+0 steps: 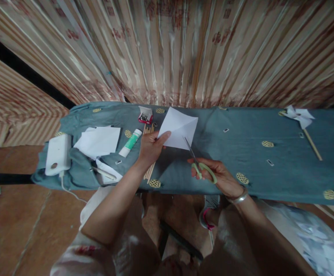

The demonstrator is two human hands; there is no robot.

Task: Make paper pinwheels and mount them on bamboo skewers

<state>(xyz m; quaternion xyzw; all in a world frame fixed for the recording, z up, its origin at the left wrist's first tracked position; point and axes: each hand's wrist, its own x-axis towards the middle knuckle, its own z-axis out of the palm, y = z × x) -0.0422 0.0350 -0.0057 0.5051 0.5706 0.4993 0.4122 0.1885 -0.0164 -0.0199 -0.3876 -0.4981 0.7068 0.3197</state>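
Note:
My left hand pinches a square sheet of white paper by its left side, above the cloth-covered table. Creases run across the sheet. In my right hand is a pair of scissors with pale green handles, fingers through the loops. The blades point up and left, their tips over the paper's lower right part; whether they are cutting I cannot tell. Under my left hand lie several thin wooden sticks, partly hidden by it. A green and white glue tube rests to their left.
A small red box of metal pins stands at the back. More white paper, a pen and a white device with a cable lie left. A paper pinwheel on a stick is far right. A striped curtain hangs behind.

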